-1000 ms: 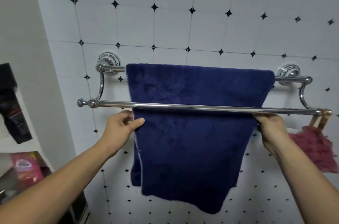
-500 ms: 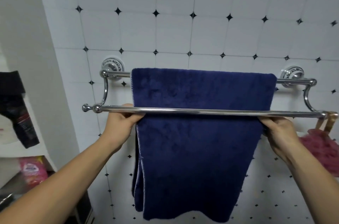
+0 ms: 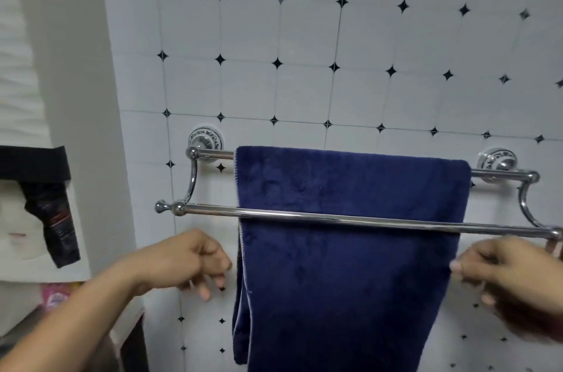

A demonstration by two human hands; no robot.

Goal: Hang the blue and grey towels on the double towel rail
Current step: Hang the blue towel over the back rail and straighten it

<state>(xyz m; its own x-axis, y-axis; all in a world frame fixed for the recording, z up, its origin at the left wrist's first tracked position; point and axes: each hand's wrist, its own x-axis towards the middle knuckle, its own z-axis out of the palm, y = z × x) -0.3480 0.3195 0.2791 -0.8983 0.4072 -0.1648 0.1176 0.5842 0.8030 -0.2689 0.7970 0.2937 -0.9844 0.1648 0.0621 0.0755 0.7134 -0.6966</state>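
Observation:
The dark blue towel (image 3: 347, 249) hangs folded over the back bar of the chrome double towel rail (image 3: 304, 215), behind the bare front bar. My left hand (image 3: 189, 262) is just left of the towel's edge, fingers loosely curled, a small gap away from the cloth and holding nothing. On the other side, my right hand (image 3: 505, 277) is blurred, with its fingertips close to the towel's right edge; contact is unclear. No grey towel is in view.
White wall tiles with black diamonds lie behind the rail. A white shelf unit (image 3: 36, 249) stands at the left with a dark tube (image 3: 58, 225) and a pink packet (image 3: 54, 298). The rail's right end (image 3: 556, 233) is near the frame edge.
Both hands have let go of the towel's side edges and dropped away below the front bar. The view has tilted up, so the rail sits lower in frame.

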